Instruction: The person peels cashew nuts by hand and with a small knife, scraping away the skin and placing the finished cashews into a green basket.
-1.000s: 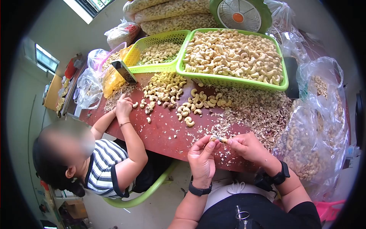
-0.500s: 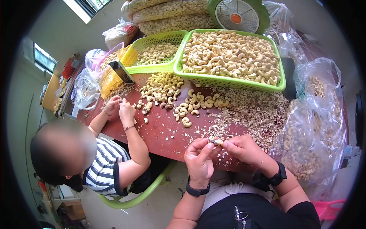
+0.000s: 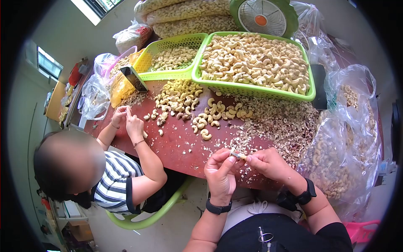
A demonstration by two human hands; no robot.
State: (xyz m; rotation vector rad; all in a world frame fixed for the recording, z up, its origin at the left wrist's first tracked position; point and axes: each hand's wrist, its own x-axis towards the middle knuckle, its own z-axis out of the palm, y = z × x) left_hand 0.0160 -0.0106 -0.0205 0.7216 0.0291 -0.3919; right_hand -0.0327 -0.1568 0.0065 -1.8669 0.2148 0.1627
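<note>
Above the near edge of the red table (image 3: pixel 180 155), my left hand (image 3: pixel 221 173) pinches a pale cashew nut (image 3: pixel 232 150), mostly covered by the fingers. My right hand (image 3: pixel 268 163) is closed on a small knife (image 3: pixel 238 155) with a short metal blade and a pale handle end. Its blade meets the nut between the two hands. Beyond them lies a loose group of cashews (image 3: pixel 216 110), with a larger heap (image 3: pixel 177 94) behind it. Scraps of peeled skin (image 3: pixel 281 126) cover the table to the right.
A green basket (image 3: pixel 252 89) full of cashews stands at the back, beside a yellow-green basket (image 3: pixel 168 75). Plastic bags of nuts (image 3: pixel 340 155) crowd the right. On the left, a seated co-worker (image 3: pixel 121 180) works with both hands. A fan (image 3: pixel 264 19) stands behind.
My hands have barely moved; the knife blade has tilted slightly and shows more clearly. The co-worker's hands have shifted a little down and left.
</note>
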